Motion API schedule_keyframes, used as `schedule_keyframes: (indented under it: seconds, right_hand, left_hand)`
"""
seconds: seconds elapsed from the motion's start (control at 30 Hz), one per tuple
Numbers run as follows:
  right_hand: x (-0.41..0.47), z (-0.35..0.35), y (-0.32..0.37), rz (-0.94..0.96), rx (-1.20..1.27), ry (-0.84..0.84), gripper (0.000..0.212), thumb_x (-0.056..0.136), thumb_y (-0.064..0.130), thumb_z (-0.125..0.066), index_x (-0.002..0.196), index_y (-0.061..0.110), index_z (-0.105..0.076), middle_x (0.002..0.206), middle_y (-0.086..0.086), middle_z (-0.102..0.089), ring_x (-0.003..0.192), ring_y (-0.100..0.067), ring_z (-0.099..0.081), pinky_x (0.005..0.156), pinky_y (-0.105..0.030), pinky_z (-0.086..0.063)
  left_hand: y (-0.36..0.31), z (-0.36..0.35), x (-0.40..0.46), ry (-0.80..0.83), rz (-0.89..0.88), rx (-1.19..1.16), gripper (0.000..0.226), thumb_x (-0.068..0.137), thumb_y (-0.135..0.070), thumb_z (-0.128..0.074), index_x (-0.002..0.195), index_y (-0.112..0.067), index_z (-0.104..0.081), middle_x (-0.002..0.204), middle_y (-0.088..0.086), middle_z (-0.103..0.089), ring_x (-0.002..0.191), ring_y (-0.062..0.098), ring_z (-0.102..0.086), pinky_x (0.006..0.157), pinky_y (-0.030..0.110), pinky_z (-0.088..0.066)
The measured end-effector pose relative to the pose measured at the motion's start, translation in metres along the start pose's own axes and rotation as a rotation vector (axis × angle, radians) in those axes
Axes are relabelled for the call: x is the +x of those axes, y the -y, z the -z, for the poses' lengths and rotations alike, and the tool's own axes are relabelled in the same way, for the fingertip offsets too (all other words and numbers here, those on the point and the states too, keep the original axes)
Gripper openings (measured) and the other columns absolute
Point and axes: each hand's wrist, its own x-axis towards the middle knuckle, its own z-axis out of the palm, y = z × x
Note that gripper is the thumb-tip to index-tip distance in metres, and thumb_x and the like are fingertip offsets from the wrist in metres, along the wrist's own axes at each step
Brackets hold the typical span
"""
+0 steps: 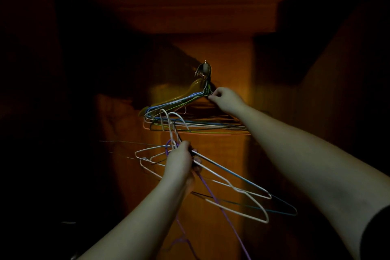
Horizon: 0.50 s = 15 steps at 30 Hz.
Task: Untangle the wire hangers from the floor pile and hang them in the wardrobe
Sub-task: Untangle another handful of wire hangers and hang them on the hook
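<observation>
The left hand [181, 159] gripped a bunch of wire hangers [232, 188] by their necks. Above and beyond it, the right hand [226, 99] pinched the hung hangers [168, 105] below the wardrobe's hook [204, 68].

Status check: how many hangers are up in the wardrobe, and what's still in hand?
Done: a stack of coloured wire hangers already hangs from the metal hook inside the wardrobe; the exact number is unclear. In hand: the right hand pinches that stack near its necks, while the left hand grips a bunch of white, blue and purple hangers. Left: hang that bunch. The floor pile is out of view.
</observation>
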Motion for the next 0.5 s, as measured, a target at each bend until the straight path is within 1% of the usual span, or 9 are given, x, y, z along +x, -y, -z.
schedule_keyframes:
  seconds: [0.1,0.2,0.27,0.4,0.5]
  right_hand:
    - [0.003,-0.001,-0.001,-0.035,-0.043,-0.020,0.021,0.095,0.040,-0.057,0.098,0.018,-0.058,0.096,-0.006,-0.062,0.081,-0.020,-0.054,0.067,-0.033,-0.041]
    - [0.005,0.000,0.002,-0.052,-0.083,-0.038,0.023,0.093,0.043,-0.059,0.093,0.020,-0.056,0.086,0.000,-0.058,0.076,-0.017,-0.052,0.064,-0.032,-0.040]
    - [0.006,0.000,0.006,-0.072,-0.122,-0.047,0.025,0.092,0.045,-0.060,0.094,0.021,-0.057,0.085,0.002,-0.057,0.075,-0.016,-0.052,0.062,-0.031,-0.040]
    - [0.008,0.002,0.016,-0.134,-0.183,-0.022,0.031,0.090,0.049,-0.061,0.090,0.017,-0.061,0.083,-0.001,-0.060,0.072,-0.017,-0.053,0.057,-0.029,-0.038]
    - [0.012,0.000,0.023,-0.187,-0.200,-0.024,0.041,0.087,0.051,-0.064,0.096,0.011,-0.066,0.091,-0.006,-0.066,0.083,-0.023,-0.061,0.061,-0.030,-0.041]
  left_hand:
    - [0.000,0.001,-0.001,0.004,0.007,0.001,0.022,0.100,-0.020,-0.047,0.080,-0.010,-0.052,0.066,0.004,-0.049,0.045,0.012,-0.042,0.044,0.022,-0.029]
    - [-0.002,0.000,-0.002,0.015,-0.001,-0.009,0.023,0.100,-0.019,-0.047,0.079,-0.011,-0.051,0.065,0.003,-0.049,0.043,0.012,-0.043,0.046,0.023,-0.029]
    - [-0.002,0.000,-0.001,0.011,-0.006,-0.007,0.023,0.100,-0.019,-0.047,0.079,-0.011,-0.051,0.064,0.003,-0.049,0.042,0.011,-0.043,0.044,0.022,-0.028]
    - [-0.002,0.001,-0.001,0.015,0.008,0.010,0.024,0.100,-0.022,-0.047,0.080,-0.011,-0.051,0.060,0.002,-0.046,0.041,0.010,-0.043,0.040,0.021,-0.028]
    - [-0.003,0.002,-0.002,0.014,0.009,-0.001,0.024,0.100,-0.021,-0.047,0.078,-0.011,-0.050,0.061,0.002,-0.045,0.043,0.011,-0.042,0.041,0.022,-0.027]
